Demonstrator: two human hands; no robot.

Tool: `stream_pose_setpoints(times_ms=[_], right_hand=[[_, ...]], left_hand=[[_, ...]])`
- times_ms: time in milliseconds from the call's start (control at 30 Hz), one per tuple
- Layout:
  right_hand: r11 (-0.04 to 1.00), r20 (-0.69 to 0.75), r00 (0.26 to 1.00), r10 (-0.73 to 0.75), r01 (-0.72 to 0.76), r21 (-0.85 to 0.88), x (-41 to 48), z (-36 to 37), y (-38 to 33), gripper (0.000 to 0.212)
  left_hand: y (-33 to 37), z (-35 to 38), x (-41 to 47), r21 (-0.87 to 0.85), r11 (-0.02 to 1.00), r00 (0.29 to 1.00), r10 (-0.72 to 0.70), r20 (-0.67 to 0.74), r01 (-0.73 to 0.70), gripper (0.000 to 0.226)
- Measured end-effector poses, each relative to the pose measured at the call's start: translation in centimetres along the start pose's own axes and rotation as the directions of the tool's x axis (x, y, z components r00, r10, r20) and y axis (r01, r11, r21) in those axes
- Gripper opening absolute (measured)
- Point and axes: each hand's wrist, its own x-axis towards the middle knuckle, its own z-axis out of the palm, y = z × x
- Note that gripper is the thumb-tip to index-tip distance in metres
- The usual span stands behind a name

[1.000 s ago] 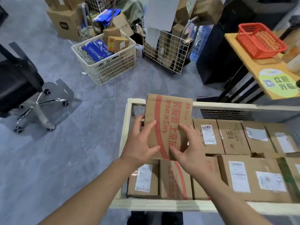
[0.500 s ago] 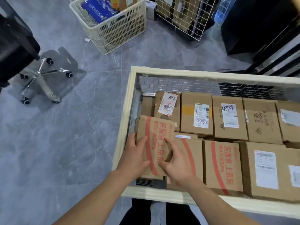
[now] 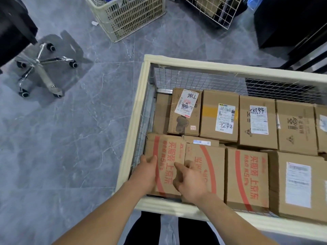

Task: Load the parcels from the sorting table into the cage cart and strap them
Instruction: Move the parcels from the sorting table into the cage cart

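I hold the red-printed parcel by both sides, left hand curled round its mesh-side edge, right hand pinching the edge beside the neighbouring box. It is best lowered level, fingers out last. Brown and creased, it sits in the cage cart's near-left corner.

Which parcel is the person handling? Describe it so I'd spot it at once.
Find the cream-framed cage cart, then look into its near left corner. The carton there carries red print and a red stripe. Its two neighbours to the right look alike, but this one alone is held by the left hand and the right hand.
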Motion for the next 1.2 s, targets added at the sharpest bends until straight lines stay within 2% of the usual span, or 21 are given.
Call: stream_pose_setpoints(times_ms=[100,167,267,333,400,500,600,733,833,967,1100,1200], right_hand=[[1.000,0.060,0.998,-0.002,0.003,-0.027,0.0,-0.6,-0.2,0.056],[1.000,0.094,0.996,0.003,-0.001,-0.022,-0.1,-1.2,-0.3,0.044],[0.999,0.089,0.996,0.014,-0.010,-0.045,-0.9,-2.9,-0.9,0.029],[0.999,0.035,0.999,-0.004,0.005,-0.044,-2.0,-4.7,-1.7,0.030],[0.998,-0.017,1.000,-0.005,0.004,-0.062,-3.3,-6.8,-2.6,0.034],[0.992,-0.135,0.990,-0.032,0.015,-0.125,-5.6,-10.5,-4.1,0.054],[0.986,-0.311,0.946,-0.090,0.042,-0.160,-8.5,-14.4,-5.8,0.057],[0.975,-0.557,0.813,-0.170,0.057,-0.215,-13.1,-19.5,-7.9,0.059],[0.968,-0.729,0.649,-0.218,0.048,-0.247,-16.6,-22.7,-8.3,0.059],[0.963,-0.830,0.505,-0.237,0.010,-0.269,-22.4,-26.9,-8.6,0.065],[0.962,-0.916,0.318,-0.246,-0.034,-0.270,-29.2,-30.0,-8.1,0.068],[0.963,-0.945,0.227,-0.234,-0.080,-0.258,-34.5,-31.7,-7.0,0.070]], left_hand=[[0.5,-1.1,0.0,0.047,0.997,0.995,-0.068,0.072,0.065,0.049],[1.3,-2.5,-0.5,0.106,0.992,0.989,-0.077,0.129,0.063,0.052],[2.9,-4.5,-1.2,0.012,0.989,0.980,-0.149,0.130,0.149,0.062],[4.1,-5.9,-1.9,-0.010,0.994,0.988,-0.109,0.107,0.110,0.077],[5.1,-7.4,-2.6,0.040,0.998,0.996,-0.049,0.071,0.047,0.083],[7.2,-10.8,-4.1,0.219,0.972,0.994,0.097,-0.057,-0.082,0.067],[9.8,-15.2,-6.1,0.281,0.943,0.961,0.228,-0.155,-0.178,0.067],[13.6,-20.8,-8.9,0.322,0.892,0.849,0.419,-0.323,-0.318,0.072],[16.9,-24.5,-11.5,0.361,0.849,0.789,0.506,-0.349,-0.385,0.079],[21.9,-28.6,-15.1,0.441,0.778,0.670,0.618,-0.412,-0.447,0.082],[26.7,-30.9,-18.6,0.484,0.699,0.488,0.715,-0.501,-0.527,0.085],[30.4,-31.5,-21.7,0.520,0.637,0.348,0.760,-0.550,-0.570,0.083]])
